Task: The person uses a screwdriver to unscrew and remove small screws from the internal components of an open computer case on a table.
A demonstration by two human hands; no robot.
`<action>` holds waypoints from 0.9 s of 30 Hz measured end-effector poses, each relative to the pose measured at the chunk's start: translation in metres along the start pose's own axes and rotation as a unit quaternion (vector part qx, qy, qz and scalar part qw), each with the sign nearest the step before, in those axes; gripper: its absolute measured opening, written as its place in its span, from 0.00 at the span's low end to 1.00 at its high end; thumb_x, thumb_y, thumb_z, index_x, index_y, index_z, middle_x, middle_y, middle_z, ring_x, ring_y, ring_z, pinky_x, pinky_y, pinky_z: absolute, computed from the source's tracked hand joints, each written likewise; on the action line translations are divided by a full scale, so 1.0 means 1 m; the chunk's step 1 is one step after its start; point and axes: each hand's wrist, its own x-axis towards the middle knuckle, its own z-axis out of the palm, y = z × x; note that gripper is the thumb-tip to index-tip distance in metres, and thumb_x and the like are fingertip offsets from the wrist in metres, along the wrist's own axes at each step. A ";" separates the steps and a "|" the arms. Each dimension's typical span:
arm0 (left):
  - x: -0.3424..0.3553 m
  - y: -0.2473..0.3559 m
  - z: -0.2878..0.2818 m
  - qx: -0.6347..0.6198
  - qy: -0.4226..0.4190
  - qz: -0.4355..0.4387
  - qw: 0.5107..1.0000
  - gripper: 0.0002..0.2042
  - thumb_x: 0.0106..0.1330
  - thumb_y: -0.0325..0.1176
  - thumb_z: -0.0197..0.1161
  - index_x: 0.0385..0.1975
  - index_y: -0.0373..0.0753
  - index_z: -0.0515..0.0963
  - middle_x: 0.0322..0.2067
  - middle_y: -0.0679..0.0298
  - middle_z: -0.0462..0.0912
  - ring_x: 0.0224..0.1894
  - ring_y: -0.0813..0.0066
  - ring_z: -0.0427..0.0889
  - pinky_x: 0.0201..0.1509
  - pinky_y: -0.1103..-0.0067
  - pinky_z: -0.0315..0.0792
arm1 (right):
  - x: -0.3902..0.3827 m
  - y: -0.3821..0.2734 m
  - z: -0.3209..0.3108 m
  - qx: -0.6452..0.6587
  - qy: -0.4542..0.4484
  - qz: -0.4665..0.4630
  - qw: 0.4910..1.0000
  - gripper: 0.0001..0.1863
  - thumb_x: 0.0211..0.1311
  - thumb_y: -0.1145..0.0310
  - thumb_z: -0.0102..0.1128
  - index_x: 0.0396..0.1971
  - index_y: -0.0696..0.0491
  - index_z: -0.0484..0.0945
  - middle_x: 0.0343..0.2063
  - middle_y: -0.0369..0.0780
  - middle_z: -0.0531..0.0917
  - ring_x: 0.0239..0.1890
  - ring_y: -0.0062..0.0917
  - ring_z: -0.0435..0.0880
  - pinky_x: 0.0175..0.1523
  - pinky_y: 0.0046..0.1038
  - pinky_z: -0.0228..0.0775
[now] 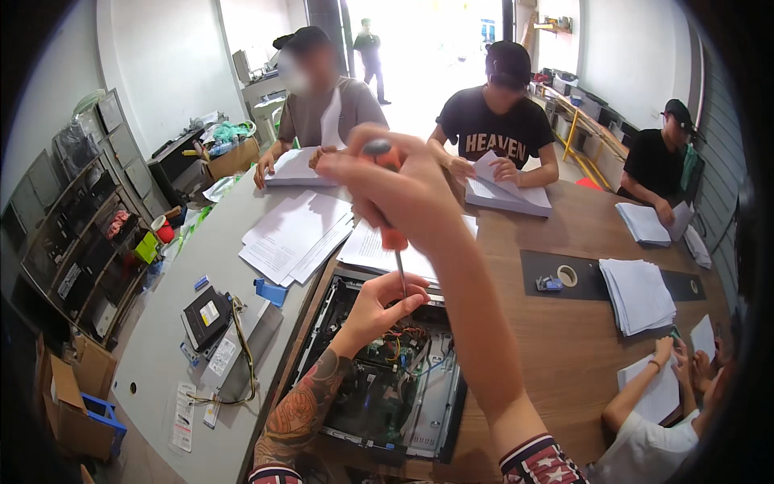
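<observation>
My right hand (415, 185) is raised over the table, fingers wrapped round the orange and black handle of a screwdriver (394, 239). Its thin metal shaft points down to my left hand (379, 313), whose thumb and index finger pinch around the lower end. The fingertips hide the tip, and whether a screw is there I cannot tell. Below both hands lies an opened computer case (431, 419), with coloured cables and circuit boards inside. My right forearm covers part of its right side.
Left of the case sit a metal power supply (234, 355) with cables, a black optical drive (205, 317) and a blue plastic piece (269, 292). Paper sheets (294, 234) lie beyond. Several people sit around the table handling paper stacks; a tape roll (568, 276) is at right.
</observation>
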 end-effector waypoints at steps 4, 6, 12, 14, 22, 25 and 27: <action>0.011 0.006 0.022 -0.022 -0.059 0.018 0.998 0.14 0.65 0.30 0.66 0.47 0.30 0.77 0.41 0.62 0.82 0.44 0.76 0.82 0.51 0.79 0.75 | -0.002 -0.008 -0.023 0.309 -0.304 0.121 0.893 0.14 0.57 0.67 0.69 0.24 0.55 0.72 0.08 0.33 0.67 0.08 0.13 0.63 0.14 0.20 0.49; 0.015 -0.002 0.025 -0.046 -0.072 0.023 0.996 0.14 0.65 0.29 0.65 0.48 0.30 0.77 0.41 0.62 0.82 0.45 0.77 0.81 0.51 0.79 0.75 | -0.004 -0.018 -0.022 0.177 -0.212 0.123 0.953 0.14 0.57 0.66 0.69 0.23 0.56 0.73 0.08 0.32 0.68 0.09 0.14 0.65 0.14 0.20 0.50; 0.002 0.003 0.004 0.024 -0.011 0.006 1.000 0.16 0.65 0.31 0.65 0.50 0.33 0.73 0.35 0.65 0.81 0.40 0.79 0.80 0.50 0.79 0.73 | 0.004 0.012 -0.018 0.087 -0.068 0.006 0.994 0.12 0.62 0.66 0.63 0.23 0.56 0.73 0.09 0.32 0.69 0.09 0.13 0.67 0.15 0.18 0.54; 0.008 0.008 0.019 0.044 -0.029 0.015 0.999 0.15 0.65 0.29 0.65 0.50 0.34 0.73 0.34 0.65 0.82 0.41 0.80 0.80 0.50 0.80 0.73 | -0.002 -0.003 -0.035 0.374 -0.369 0.062 0.849 0.14 0.64 0.67 0.62 0.23 0.53 0.68 0.08 0.32 0.67 0.09 0.12 0.63 0.15 0.19 0.49; 0.008 -0.001 0.013 -0.003 -0.020 0.007 1.000 0.16 0.65 0.33 0.64 0.51 0.35 0.73 0.36 0.66 0.81 0.44 0.80 0.78 0.51 0.78 0.70 | 0.007 0.006 -0.009 -0.172 0.187 -0.039 0.966 0.14 0.60 0.65 0.63 0.27 0.64 0.80 0.16 0.41 0.83 0.17 0.20 0.81 0.27 0.20 0.71; 0.012 -0.003 0.016 0.012 -0.035 0.000 0.999 0.16 0.65 0.33 0.64 0.50 0.36 0.74 0.36 0.65 0.81 0.43 0.79 0.79 0.51 0.78 0.70 | 0.002 -0.002 -0.033 0.114 -0.116 0.024 0.986 0.12 0.62 0.66 0.62 0.23 0.57 0.76 0.10 0.35 0.73 0.10 0.16 0.69 0.17 0.20 0.57; 0.009 -0.006 0.013 0.006 -0.028 0.003 1.000 0.16 0.65 0.33 0.64 0.50 0.36 0.74 0.35 0.65 0.81 0.43 0.79 0.79 0.52 0.77 0.71 | 0.002 0.005 -0.034 0.266 -0.267 0.055 0.925 0.13 0.63 0.67 0.62 0.20 0.54 0.73 0.08 0.32 0.68 0.07 0.14 0.63 0.13 0.20 0.50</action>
